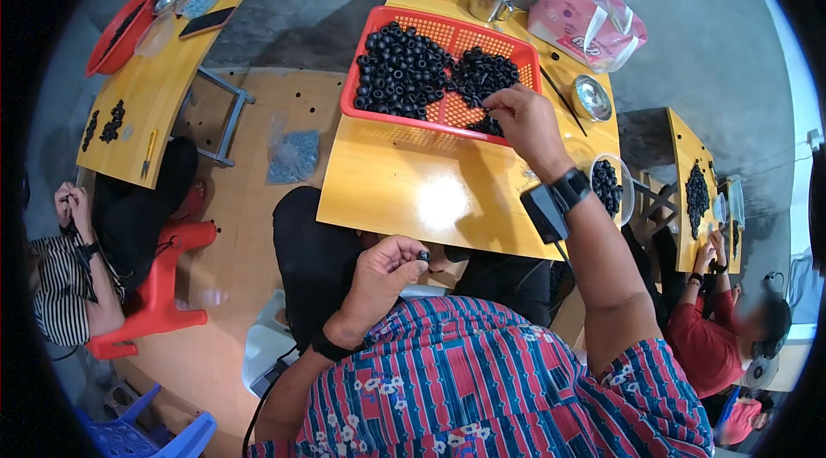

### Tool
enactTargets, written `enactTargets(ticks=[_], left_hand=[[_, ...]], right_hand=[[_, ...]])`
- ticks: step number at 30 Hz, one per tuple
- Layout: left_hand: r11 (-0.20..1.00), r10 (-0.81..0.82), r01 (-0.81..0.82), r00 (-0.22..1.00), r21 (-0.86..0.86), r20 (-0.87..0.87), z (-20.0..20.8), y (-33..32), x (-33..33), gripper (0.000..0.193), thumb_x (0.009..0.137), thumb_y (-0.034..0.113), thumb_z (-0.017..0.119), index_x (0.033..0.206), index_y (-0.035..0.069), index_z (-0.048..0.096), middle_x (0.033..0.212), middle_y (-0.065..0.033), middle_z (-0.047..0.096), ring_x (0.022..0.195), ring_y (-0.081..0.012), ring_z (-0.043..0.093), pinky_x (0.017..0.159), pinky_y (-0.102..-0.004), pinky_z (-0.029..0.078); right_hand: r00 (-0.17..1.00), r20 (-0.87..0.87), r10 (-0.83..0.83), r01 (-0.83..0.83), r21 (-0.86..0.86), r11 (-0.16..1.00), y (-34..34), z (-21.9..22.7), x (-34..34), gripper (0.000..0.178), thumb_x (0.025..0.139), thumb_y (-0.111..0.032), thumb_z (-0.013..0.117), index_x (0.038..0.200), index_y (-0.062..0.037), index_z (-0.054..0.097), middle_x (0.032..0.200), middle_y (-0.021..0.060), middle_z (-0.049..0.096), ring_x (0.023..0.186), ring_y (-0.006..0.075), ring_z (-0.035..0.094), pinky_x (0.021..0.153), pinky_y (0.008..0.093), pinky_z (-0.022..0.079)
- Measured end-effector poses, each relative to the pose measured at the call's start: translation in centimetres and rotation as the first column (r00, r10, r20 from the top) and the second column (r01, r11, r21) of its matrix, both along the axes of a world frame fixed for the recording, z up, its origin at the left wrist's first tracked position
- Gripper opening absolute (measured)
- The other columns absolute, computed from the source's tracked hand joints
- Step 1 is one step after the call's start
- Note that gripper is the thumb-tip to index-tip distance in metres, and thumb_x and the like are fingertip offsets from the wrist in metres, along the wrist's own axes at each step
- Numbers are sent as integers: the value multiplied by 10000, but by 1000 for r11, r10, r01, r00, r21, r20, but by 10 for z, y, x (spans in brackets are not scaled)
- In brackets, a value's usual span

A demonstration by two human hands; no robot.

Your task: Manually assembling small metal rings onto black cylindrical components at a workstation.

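Observation:
A red plastic basket (pixel 442 126) stands on the yellow table. Its left side holds a heap of round black caps (pixel 400 71); its right side has a heap of smaller black pieces (pixel 483 72). My right hand (pixel 527 124) is over the basket's right front corner, fingers pinched among the smaller pieces; whatever is between its fingertips is too small to make out. Low in front of me, beyond the table's near edge, my left hand (pixel 383 277) is closed, with a small black cap (pixel 423 256) between thumb and forefinger.
On the table's right are a clear tub (pixel 607 189) of black parts, a metal bowl (pixel 591 97), a dark stick (pixel 564 98), a lidded metal mug (pixel 492 0) and a pink bag (pixel 587 19). A bag of screws (pixel 294 157) lies on the floor. Co-workers sit left and right.

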State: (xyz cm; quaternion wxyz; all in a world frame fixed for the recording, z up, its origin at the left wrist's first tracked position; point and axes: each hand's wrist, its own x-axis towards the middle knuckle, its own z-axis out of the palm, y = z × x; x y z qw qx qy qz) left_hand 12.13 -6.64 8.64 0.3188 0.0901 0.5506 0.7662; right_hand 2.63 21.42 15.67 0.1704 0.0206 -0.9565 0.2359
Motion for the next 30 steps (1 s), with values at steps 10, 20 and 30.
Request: enactTargets(ticks=[10,20,30], left_hand=[[1000,-10,10,1000,1,10,7,-1,5,138,841,-31,599,973,5,580,816,23,555,744,-29,514,675,-160,433],[1000,-3,2,999,25,34,6,-2,6,127,842,-14,605,966,4,584,832,8,583,745,-33,533,677,-163,446],[1000,-11,11,1000,2,1,9,0,8,134,839,-26,574,970,3,568,823,10,547,742,-44,519,678,-177,439]], right_hand=[[959,271,79,-170,332,928,6,-20,-45,178,724,-50,589,863,-116,678,848,99,601,829,296,605,736,388,490],[947,311,82,-214,416,884,9,-29,-51,168,725,-58,572,853,-109,668,887,96,614,848,302,613,736,391,499],[977,112,180,-202,235,951,16,-16,-43,140,743,-65,578,871,-47,634,903,175,599,798,360,603,716,422,495]])
